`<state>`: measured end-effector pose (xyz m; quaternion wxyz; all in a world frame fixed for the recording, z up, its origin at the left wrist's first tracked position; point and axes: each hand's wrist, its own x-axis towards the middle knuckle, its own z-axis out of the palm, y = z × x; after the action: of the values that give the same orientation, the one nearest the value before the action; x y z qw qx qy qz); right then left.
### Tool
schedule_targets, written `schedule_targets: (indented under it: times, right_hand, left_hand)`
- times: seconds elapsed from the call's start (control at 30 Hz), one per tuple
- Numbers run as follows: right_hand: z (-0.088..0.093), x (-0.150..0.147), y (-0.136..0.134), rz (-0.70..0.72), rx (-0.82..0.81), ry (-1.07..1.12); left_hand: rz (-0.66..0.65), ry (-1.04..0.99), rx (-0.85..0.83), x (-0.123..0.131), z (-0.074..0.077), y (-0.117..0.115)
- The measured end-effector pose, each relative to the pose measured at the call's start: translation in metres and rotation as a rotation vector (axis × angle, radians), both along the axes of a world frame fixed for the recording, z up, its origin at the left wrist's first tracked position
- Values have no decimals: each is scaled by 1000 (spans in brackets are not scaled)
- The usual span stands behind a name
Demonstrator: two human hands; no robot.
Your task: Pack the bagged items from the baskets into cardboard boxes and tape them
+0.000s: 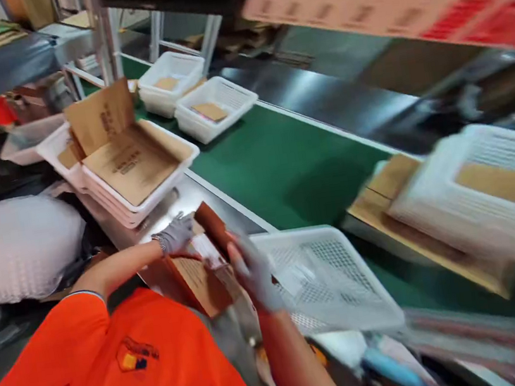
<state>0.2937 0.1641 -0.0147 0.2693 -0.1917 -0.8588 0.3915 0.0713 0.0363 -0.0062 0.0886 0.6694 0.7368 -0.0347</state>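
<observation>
Hands [255, 275] grip cardbd box [202, 282] nr basket edge [264, 238].

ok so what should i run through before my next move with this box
1. Left hand grips the brown carton: ok, at its upper edge.
2. Right hand supports the carton: ok, at its right side.
3. Top flap raised: ok, it stands up between the hands.
4. Carton contents: cannot tell, the inside is hidden.
5. White basket beside the carton: cannot tell, something pale lies in it, blurred.
6. Tray stack apart from the hands: ok.
</observation>
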Motion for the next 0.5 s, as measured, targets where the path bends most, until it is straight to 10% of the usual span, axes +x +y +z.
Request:
schedule_targets:
  times: [0.13, 0.3, 0.5]
  right_hand:
    - [8, -2, 44, -246, 59, -154]
    - [-30, 2, 6, 43, -75, -402]
    - [-60, -2, -40, -108, 255, -458]
  left_hand:
    - [94, -95, 167, -7, -35, 7]
    - [203, -195, 389, -9, -57, -8]
    - [-356, -228, 238, -14, -60, -30]
